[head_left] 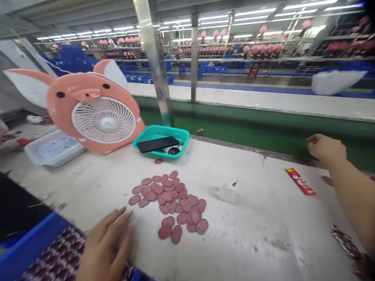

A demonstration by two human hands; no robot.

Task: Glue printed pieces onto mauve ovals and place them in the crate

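Here, by the near edge of the table (234,249), the left hand (106,244) is loosely spread, seemingly free; it's nearer the ovals (167,196), heaped just beyond it to the right, long axes pointing various ways. Over the far edge, the right hand (327,149) is curled; whether it grips anything, I can't tell.
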